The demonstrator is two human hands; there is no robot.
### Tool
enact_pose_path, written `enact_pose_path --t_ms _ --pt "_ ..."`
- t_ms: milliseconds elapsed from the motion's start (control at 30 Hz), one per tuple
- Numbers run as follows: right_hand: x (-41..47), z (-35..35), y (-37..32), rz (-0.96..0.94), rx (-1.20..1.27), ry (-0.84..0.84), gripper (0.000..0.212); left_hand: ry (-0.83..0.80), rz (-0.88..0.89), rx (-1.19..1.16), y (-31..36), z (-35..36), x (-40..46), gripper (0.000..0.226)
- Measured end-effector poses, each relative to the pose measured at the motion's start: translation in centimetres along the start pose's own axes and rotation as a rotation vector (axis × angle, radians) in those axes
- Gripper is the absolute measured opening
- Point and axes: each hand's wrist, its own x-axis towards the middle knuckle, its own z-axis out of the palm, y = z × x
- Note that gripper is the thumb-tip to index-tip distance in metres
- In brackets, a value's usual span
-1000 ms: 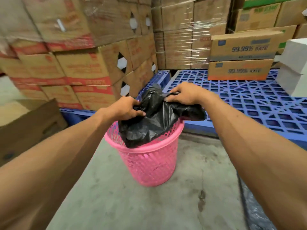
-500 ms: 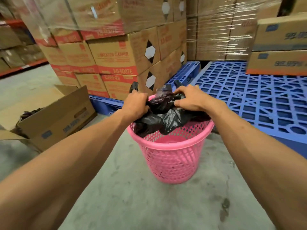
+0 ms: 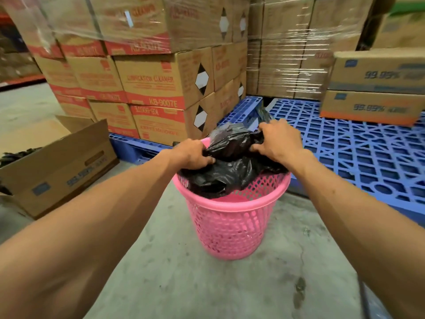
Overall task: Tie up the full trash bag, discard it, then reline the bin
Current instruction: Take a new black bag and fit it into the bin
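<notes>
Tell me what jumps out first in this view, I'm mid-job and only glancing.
Dead centre, a bright pink perforated plastic bin stands on the grey concrete floor, with a crumpled black plastic trash bag bulging over its rim. The left hand and right hand both grip the bag's top. Behind, stacked brown cardboard cartons sit on blue plastic pallets.

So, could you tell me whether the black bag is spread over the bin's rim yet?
Not yet. The black bag is bunched in both hands, left hand and right hand, above the pink bin, whose near rim is bare.
</notes>
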Motion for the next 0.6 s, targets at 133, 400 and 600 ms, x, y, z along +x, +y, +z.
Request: enact_pose_path --t_ms 133,400,600 --pt "-0.4 -1.2 -0.5 -0.023 -0.083 -0.616 0.041 -0.303 0.103 0.114 0.9 0.3 -0.2 0.049" --pt "-0.3 -2.3 -1.6 -0.084 -0.366 -0.300 0.052 0.414 0.088 0.303 -1.0 -1.5 3.0 0.027" --pt "-0.6 -2.4 -2.0 -0.039 -0.422 -0.220 0.030 0.612 0.180 0.294 -2.6 0.0 4.3 0.034"
